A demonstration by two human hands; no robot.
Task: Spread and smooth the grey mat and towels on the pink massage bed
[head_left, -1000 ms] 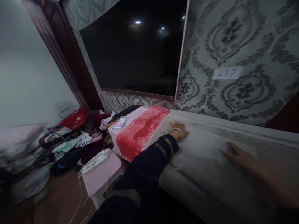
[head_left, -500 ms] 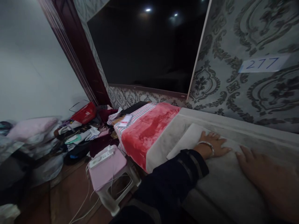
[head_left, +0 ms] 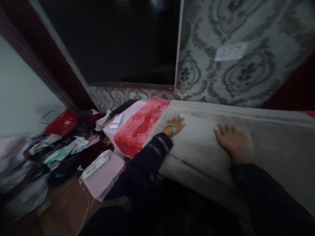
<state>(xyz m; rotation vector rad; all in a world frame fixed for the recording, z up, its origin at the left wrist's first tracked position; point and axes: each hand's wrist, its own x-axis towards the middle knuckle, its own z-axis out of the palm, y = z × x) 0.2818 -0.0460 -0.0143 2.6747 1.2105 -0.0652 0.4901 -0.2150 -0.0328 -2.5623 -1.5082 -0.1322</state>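
Note:
A pale, flat sheet-like piece (head_left: 199, 131) lies on a long bench-like surface with a light grey cover (head_left: 278, 144); the image is too blurred to tell paper from cloth. My left hand (head_left: 176, 125), with a silver bangle at the wrist, rests at the left edge of the pale piece, fingers spread. Toward its right side my right hand (head_left: 232, 141) lies flat, fingers apart. Neither hand grips anything. Left of my left hand, a red and striped cloth (head_left: 137, 127) drapes over the same surface.
A pink stool (head_left: 105, 173) bearing a white power strip (head_left: 95, 165) stands at the lower left, with cables trailing down. Beyond it are heaped clothes (head_left: 66, 152) and a red basket (head_left: 62, 123). A large dark television (head_left: 118, 46) hangs above, beside a paper label (head_left: 230, 52) on patterned wallpaper.
The view has swung right, so the room appears further left. My left hand has moved to the pale piece's left edge, and the hands are wider apart. Both stay flat.

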